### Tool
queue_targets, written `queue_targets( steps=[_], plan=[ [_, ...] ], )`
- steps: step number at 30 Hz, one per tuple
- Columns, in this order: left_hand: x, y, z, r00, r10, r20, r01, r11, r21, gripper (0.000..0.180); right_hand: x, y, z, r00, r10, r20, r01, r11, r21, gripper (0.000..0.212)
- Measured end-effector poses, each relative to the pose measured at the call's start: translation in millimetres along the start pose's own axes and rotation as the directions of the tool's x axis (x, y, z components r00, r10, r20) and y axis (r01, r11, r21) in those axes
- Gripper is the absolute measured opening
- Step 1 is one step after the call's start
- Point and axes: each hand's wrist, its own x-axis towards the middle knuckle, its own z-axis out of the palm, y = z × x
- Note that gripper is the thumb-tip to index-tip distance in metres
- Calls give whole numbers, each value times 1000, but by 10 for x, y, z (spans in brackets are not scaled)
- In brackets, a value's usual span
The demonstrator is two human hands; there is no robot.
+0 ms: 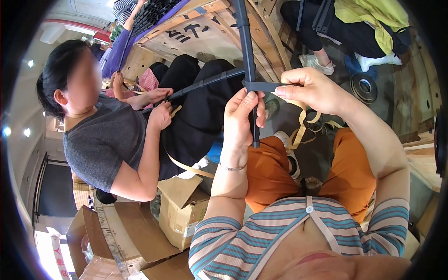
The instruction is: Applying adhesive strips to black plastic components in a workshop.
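A long black bar [246, 42] stands nearly upright in front of me, its lower end below my left hand. My left hand [240, 114] is closed around it, thumb pressed near a band of black tape [263, 87]. The tape reaches sideways from the bar to my right hand [315, 91], which pinches its other end between thumb and fingers. A tan paper-like ribbon [301, 122] hangs in loops beneath my right hand. Whether it is joined to the tape is hidden by my fingers.
On my left a co-worker [109, 130] holds another black bar [205, 84]. A wooden crate [186, 35] stands ahead, and a roll of tape [363, 87] lies on the floor at right. Cardboard boxes [182, 214] are at lower left. Another seated person's leg [303, 30] shows at the upper right.
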Motion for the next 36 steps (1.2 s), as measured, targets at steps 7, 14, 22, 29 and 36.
queue_targets(
  steps=[7, 14, 22, 29, 36],
  plan=[
    [-42, 33, 23, 921, -165, 353, 278, 913, -299, 23, -96, -84, -7, 993, -102, 62, 101, 995, 20, 33],
    [-58, 38, 31, 841, -148, 520, 434, 757, -488, 28, -199, -190, 18, 995, -68, 76, 59, 992, 111, 34],
    [-88, -3, 84, 884, -16, 468, 235, 879, -416, 36, -288, -246, -46, 995, -68, 77, 69, 998, -1, 34],
    [-120, -4, 101, 859, 43, 511, 157, 927, -341, 42, -331, -259, -48, 992, -51, 117, 48, 998, 28, 33],
    [-110, -5, 90, 816, 92, 570, 159, 914, -374, 47, -354, -262, -80, 991, -77, 112, 81, 996, -33, 33]
  ],
)
